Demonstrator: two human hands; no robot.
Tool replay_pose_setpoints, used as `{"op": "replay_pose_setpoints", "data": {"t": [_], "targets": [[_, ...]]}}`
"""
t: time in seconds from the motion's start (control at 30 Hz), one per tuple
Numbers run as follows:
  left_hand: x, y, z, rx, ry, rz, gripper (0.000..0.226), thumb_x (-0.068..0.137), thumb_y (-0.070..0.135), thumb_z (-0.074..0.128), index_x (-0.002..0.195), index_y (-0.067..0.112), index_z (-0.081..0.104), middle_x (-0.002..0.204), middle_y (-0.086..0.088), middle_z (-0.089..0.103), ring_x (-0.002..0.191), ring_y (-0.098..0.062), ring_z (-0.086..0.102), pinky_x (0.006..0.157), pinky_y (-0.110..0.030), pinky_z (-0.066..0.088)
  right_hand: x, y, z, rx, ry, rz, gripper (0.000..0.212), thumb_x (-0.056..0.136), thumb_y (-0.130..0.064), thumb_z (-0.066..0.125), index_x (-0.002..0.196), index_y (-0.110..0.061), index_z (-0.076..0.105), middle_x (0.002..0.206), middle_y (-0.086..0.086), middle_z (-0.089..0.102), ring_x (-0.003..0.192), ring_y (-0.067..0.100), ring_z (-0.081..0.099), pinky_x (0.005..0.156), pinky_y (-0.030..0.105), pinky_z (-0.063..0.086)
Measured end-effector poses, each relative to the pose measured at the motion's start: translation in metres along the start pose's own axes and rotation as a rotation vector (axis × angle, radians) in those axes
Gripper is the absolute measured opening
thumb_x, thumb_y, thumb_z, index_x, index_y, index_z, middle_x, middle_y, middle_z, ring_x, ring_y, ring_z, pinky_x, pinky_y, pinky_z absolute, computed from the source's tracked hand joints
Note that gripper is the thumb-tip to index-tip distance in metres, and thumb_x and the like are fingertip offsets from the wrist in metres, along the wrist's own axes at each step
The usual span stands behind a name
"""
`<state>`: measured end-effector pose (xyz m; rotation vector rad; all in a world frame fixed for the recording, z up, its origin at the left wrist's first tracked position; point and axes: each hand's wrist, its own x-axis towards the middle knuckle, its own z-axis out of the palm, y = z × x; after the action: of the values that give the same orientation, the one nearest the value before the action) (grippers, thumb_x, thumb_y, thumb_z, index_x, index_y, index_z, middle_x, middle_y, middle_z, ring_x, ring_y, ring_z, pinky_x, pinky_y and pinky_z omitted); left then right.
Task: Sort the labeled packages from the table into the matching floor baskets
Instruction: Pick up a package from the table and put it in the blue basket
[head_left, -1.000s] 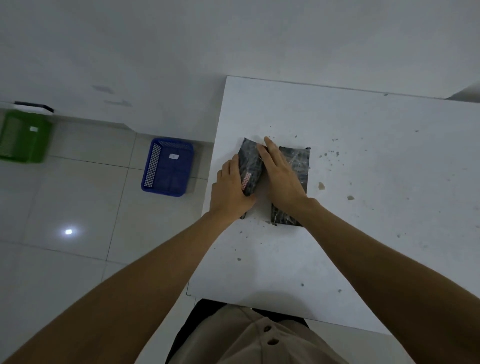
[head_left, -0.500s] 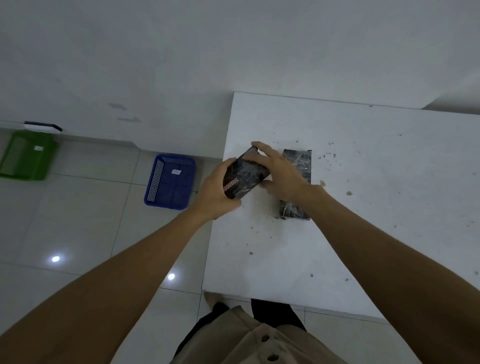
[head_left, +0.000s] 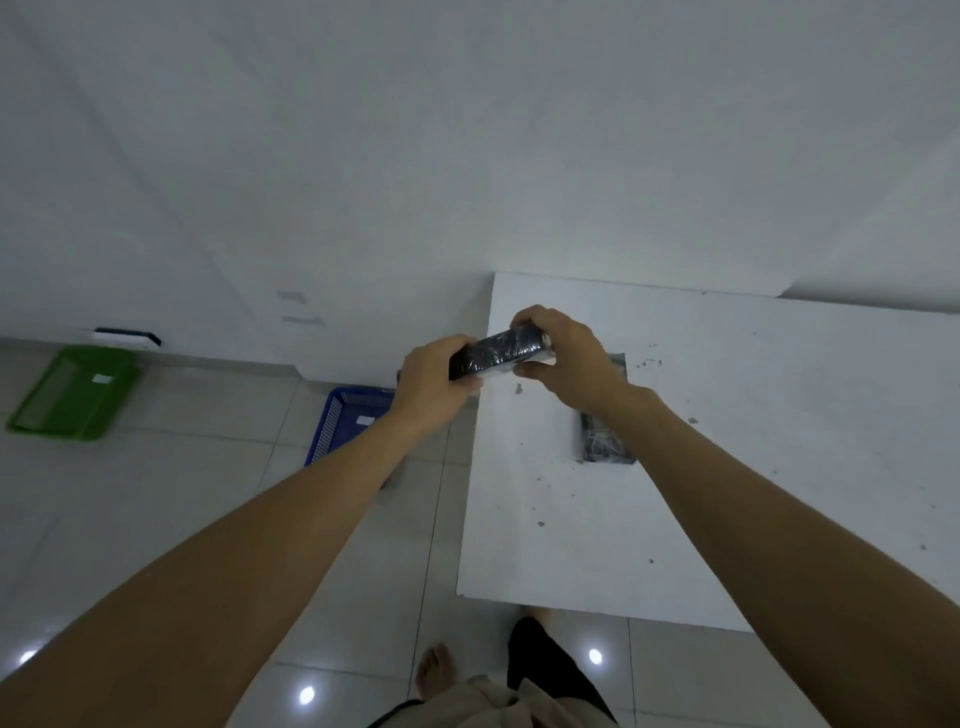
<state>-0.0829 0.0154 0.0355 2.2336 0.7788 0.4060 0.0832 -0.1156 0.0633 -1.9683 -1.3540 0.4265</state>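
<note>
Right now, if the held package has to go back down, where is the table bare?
Both hands, left hand and right hand, grip the black package. The white table is bare right of the second black package, and near its front edge. It is crowded only around that package, under the right forearm.

Bare forearms (head_left: 291, 530), a beige buttoned garment (head_left: 498, 701), black trousers (head_left: 545, 660) and one bare foot (head_left: 434, 670).

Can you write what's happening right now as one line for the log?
left hand + right hand: holding black package | second package: on table | blue basket, green basket: on floor
</note>
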Motion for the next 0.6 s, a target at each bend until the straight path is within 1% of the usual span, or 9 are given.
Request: {"op": "replay_pose_setpoints", "data": {"t": [0.1,0.17,0.23,0.33,0.4,0.47,0.5,0.57,0.6], "targets": [[-0.004,0.010,-0.023,-0.101,-0.098,0.028,0.046,0.078,0.018,0.079,0.122,0.016,0.065,0.109,0.001,0.070,0.099,-0.016,0.064,0.086,-0.031,0.055,-0.003,-0.023,-0.015,0.086,0.042,0.042,0.042,0.072,-0.014,0.086,0.106,-0.017,0.060,0.100,0.000,0.069,0.092,0.022,0.063,0.082,0.038,0.055],[-0.005,0.017,-0.037,-0.060,-0.110,0.058,0.048,0.077,0.023,0.080,0.122,0.017,0.064,0.110,0.000,0.069,0.099,-0.015,0.063,0.087,-0.034,0.055,-0.006,-0.037,-0.021,0.113,0.062,0.036,0.041,0.071,-0.014,0.086,0.105,-0.017,0.062,0.097,-0.001,0.070,0.090,0.021,0.064,0.080,0.034,0.054],[-0.005,0.022,-0.050,0.018,-0.068,0.071,0.051,0.075,0.027,0.082,0.121,0.017,0.064,0.112,-0.003,0.068,0.100,-0.018,0.062,0.086,-0.036,0.054,-0.008,-0.049,-0.024,0.136,0.091,0.020,0.043,0.072,-0.016,0.085,0.108,-0.018,0.063,0.097,-0.002,0.070,0.090,0.020,0.063,0.078,0.030,0.052],[-0.006,0.028,-0.068,-0.030,-0.028,0.049,0.049,0.073,0.027,0.084,0.118,0.017,0.066,0.113,-0.002,0.070,0.100,-0.017,0.064,0.082,-0.030,0.053,-0.009,-0.065,-0.026,0.181,0.190,0.029,0.059,0.074,-0.018,0.084,0.125,-0.021,0.057,0.108,-0.001,0.065,0.096,0.018,0.062,0.079,0.029,0.054],[-0.007,0.034,-0.076,-0.115,-0.016,0.019,0.047,0.073,0.027,0.085,0.116,0.017,0.067,0.109,0.001,0.071,0.097,-0.016,0.067,0.081,-0.031,0.055,-0.009,-0.076,-0.026,0.211,0.281,0.082,0.079,0.075,-0.023,0.085,0.141,-0.025,0.042,0.125,-0.001,0.055,0.105,0.015,0.057,0.080,0.027,0.055],[-0.008,0.042,-0.084,-0.192,-0.005,-0.012,0.044,0.074,0.027,0.084,0.114,0.019,0.067,0.105,0.004,0.071,0.094,-0.016,0.067,0.079,-0.034,0.057,-0.008,-0.087,-0.026,0.255,0.348,0.123,0.091,0.076,-0.027,0.084,0.148,-0.026,0.029,0.135,-0.002,0.047,0.113,0.012,0.052,0.080,0.026,0.055],[-0.009,0.046,-0.086,-0.218,-0.008,-0.016,0.042,0.075,0.028,0.083,0.113,0.020,0.067,0.103,0.005,0.071,0.093,-0.015,0.068,0.078,-0.034,0.058,-0.009,-0.091,-0.027,0.281,0.364,0.138,0.088,0.077,-0.029,0.083,0.146,-0.025,0.029,0.133,-0.004,0.049,0.112,0.011,0.054,0.079,0.026,0.055],[-0.010,0.053,-0.091,-0.271,-0.028,-0.011,0.040,0.077,0.031,0.082,0.112,0.022,0.066,0.102,0.007,0.071,0.093,-0.014,0.069,0.077,-0.034,0.059,-0.008,-0.098,-0.028,0.334,0.354,0.167,0.070,0.080,-0.036,0.080,0.135,-0.022,0.040,0.119,-0.005,0.061,0.102,0.010,0.064,0.077,0.027,0.058],[-0.011,0.055,-0.093,-0.298,-0.040,-0.010,0.040,0.077,0.033,0.081,0.113,0.022,0.066,0.103,0.008,0.071,0.093,-0.014,0.068,0.077,-0.034,0.059,-0.009,-0.100,-0.029,0.377,0.331,0.180,0.061,0.081,-0.038,0.078,0.128,-0.019,0.045,0.113,-0.003,0.067,0.098,0.013,0.069,0.077,0.031,0.061]]}}
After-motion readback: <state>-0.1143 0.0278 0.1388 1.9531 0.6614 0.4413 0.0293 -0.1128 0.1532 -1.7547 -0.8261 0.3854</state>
